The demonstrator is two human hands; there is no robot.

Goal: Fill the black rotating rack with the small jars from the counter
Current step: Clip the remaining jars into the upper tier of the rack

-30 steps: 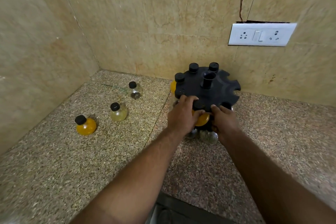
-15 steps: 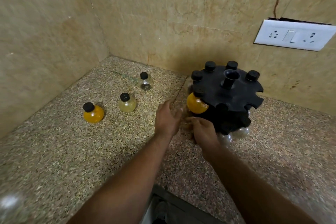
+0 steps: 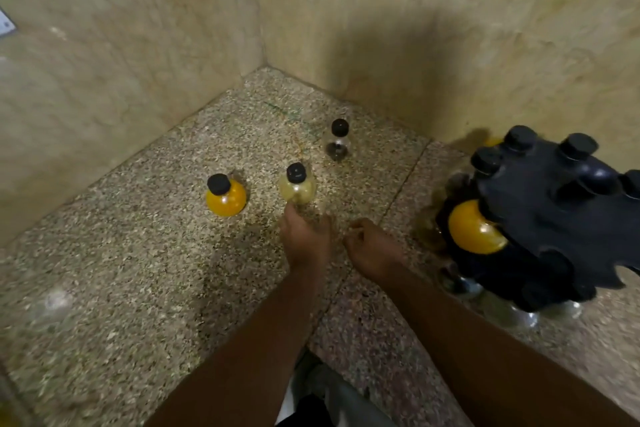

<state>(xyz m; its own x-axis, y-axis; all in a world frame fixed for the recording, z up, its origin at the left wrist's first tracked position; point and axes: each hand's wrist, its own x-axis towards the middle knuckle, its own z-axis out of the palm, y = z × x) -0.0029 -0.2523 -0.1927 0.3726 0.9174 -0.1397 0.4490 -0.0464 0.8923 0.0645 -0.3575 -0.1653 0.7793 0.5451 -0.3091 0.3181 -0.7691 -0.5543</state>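
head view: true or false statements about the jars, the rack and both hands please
1. The orange jar, pale yellow jar and clear jar stand on the counter, outside the black rack. True.
2. The black rack holds only clear jars. False: a racked orange jar hangs on the side nearest the hands.
3. The right hand holds a jar. False: it holds nothing.
4. The left hand reaches toward the pale yellow jar. True.
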